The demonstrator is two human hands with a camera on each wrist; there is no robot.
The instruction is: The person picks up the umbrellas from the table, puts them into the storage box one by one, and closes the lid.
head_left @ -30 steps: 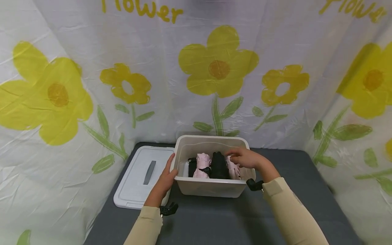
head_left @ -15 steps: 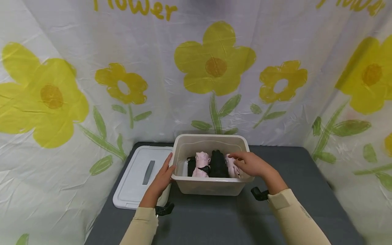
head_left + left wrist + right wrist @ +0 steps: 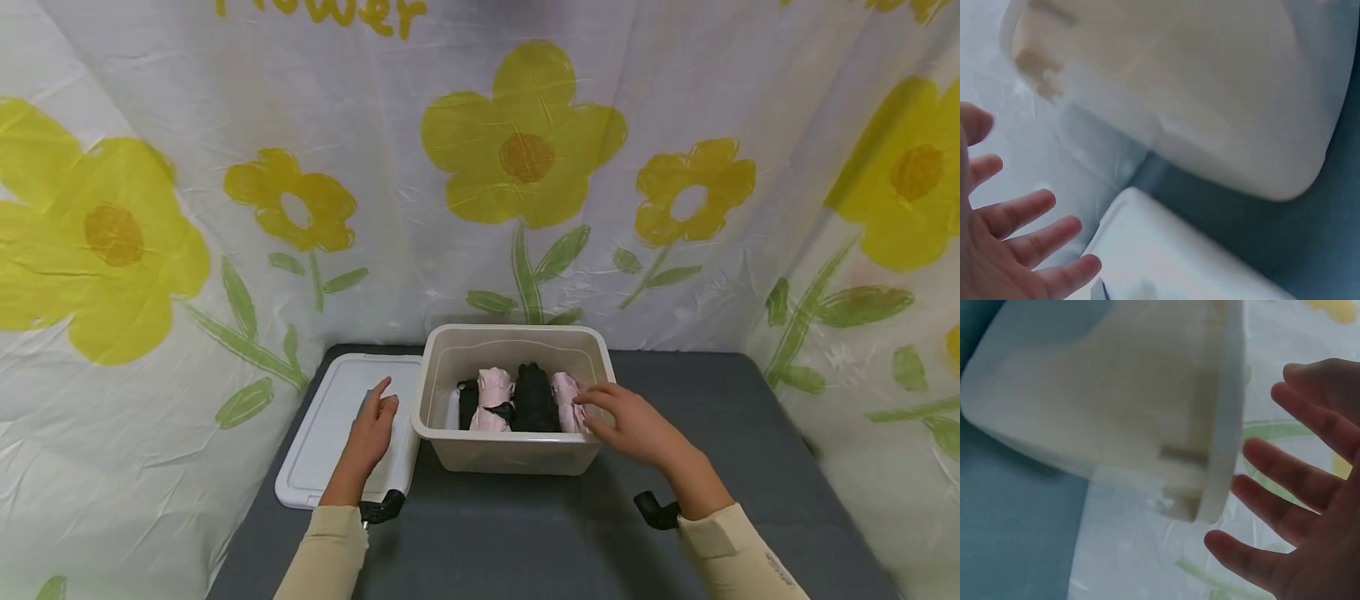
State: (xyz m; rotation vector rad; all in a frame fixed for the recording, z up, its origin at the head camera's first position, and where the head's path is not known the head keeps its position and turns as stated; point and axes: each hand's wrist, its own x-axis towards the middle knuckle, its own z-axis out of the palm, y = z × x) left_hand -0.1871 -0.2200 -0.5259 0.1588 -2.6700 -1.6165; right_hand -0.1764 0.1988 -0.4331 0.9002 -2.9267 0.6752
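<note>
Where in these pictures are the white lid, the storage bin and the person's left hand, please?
white lid (image 3: 324,433), head view, on the bare flat top left of the handle.
storage bin (image 3: 517,454), head view, on its near outer wall.
left hand (image 3: 371,429), head view, on the back of the hand, over the lid.

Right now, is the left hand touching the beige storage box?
Apart. The head view shows the left hand over the white lid, with a clear gap to the storage box.

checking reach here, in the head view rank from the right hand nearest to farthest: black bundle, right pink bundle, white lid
1. right pink bundle, in the bin just beside the right hand
2. black bundle, mid-bin
3. white lid, on the table left of the bin
</note>
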